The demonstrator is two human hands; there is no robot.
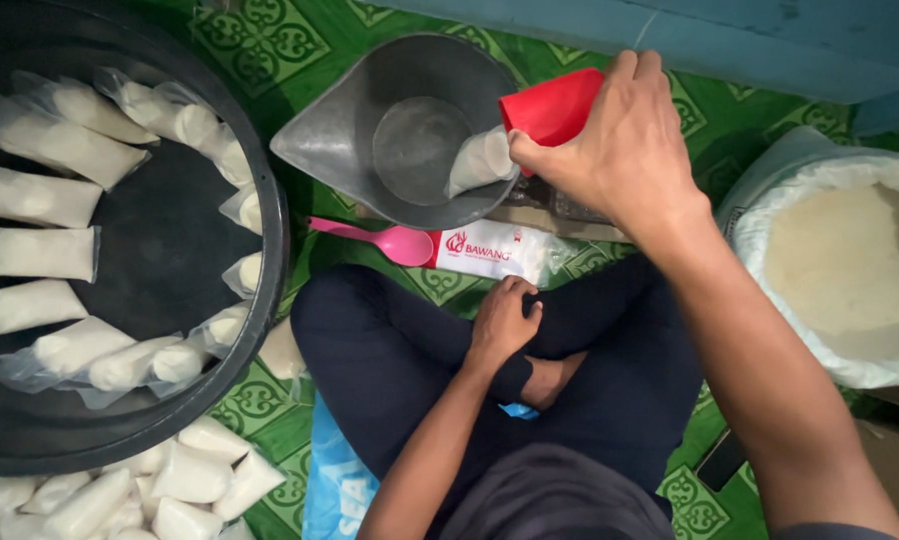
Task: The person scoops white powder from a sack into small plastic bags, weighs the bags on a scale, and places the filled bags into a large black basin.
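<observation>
My right hand (615,150) grips a red plastic cup (555,105) tipped on its side, pressed against the mouth of a small clear bag of white grain (480,160). The bag lies against the inner wall of a grey metal scale pan (410,130) with a pouring spout. My left hand (503,318) rests with curled fingers on my crossed legs in dark trousers, holding nothing I can see.
A big black tub (160,250) at left holds several filled clear bags along its rim; more bags (160,490) pile below it. A white sack of grain (845,265) stands open at right. A pink spoon (385,240) and a printed packet (490,250) lie on the green mat.
</observation>
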